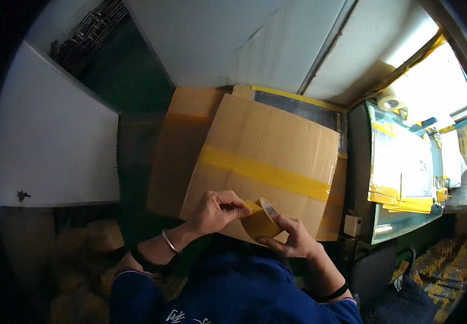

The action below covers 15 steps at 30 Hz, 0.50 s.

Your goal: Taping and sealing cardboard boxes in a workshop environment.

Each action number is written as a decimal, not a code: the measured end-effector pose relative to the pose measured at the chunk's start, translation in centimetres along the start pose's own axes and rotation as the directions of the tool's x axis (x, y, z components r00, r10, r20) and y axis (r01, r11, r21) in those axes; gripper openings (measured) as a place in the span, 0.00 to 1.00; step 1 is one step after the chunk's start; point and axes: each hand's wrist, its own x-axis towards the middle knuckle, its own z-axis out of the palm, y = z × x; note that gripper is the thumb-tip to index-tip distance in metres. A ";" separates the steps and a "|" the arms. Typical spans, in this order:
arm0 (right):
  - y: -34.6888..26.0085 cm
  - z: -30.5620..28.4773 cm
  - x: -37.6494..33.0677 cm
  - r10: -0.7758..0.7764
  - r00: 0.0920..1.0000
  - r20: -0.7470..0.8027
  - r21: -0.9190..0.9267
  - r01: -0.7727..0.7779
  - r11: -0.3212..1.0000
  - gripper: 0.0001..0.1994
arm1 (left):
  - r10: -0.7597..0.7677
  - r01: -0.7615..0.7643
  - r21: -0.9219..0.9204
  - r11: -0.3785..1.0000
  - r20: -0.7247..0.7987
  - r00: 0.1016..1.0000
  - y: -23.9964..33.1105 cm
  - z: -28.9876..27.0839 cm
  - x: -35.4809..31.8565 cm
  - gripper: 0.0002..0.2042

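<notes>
Big cardboard box (266, 156) sits closed in front of the person, flaps sealed w/ a yellow tape strip (266, 174) running across the top; contents can't be seen. Tape roll (260, 218) is at the box's near edge, yellow, tilted. Right hand (298, 240) cups the roll from below, fingers wrapped round it. Left hand (217, 210) pinches the loose tape end at the roll's top, thumb & fingers pressed together on it. Metal bangle (170, 241) on left wrist. Box's left side butts a dark gap next to a white panel (55, 140); right edge close to a glass counter (406, 178) w/ yellow packets stacked inside. More yellow packs (444, 264) lower right. Little open room either side.
</notes>
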 end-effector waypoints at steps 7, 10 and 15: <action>1.9 -4.7 -0.5 0.133 0.990 0.041 -0.649 -0.075 0.757 0.25 | -0.310 0.323 -0.048 0.945 -0.443 0.841 -8.7 -8.5 -2.5 0.06; 2.5 -10.0 -3.9 0.266 0.903 -0.337 -0.605 -0.424 0.673 0.22 | -0.505 0.423 -0.276 0.863 -0.501 0.702 -11.7 -15.6 -4.8 0.06; 3.6 -11.2 -8.5 0.274 0.859 -0.432 -0.585 -0.498 0.639 0.22 | -0.552 0.432 -0.368 0.823 -0.347 0.758 -15.7 -18.1 -5.6 0.08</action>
